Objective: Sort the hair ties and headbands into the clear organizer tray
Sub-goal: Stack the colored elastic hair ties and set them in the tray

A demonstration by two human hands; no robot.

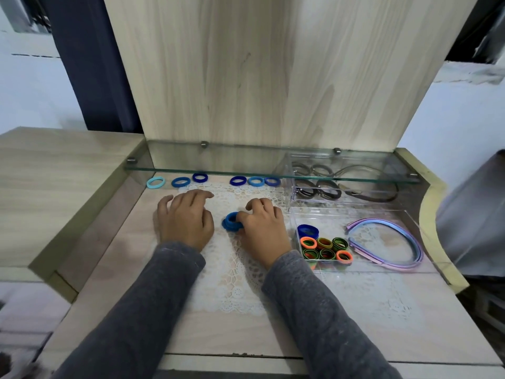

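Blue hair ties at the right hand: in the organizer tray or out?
Out. The blue hair ties sit on the lace mat, left of the clear organizer tray, with the right hand gripping them.

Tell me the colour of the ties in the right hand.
Blue: the ties in the right hand, clearest in the head view.

Just left of your tray, a stack of hair ties lies on the mat; loose ties line up behind-left.
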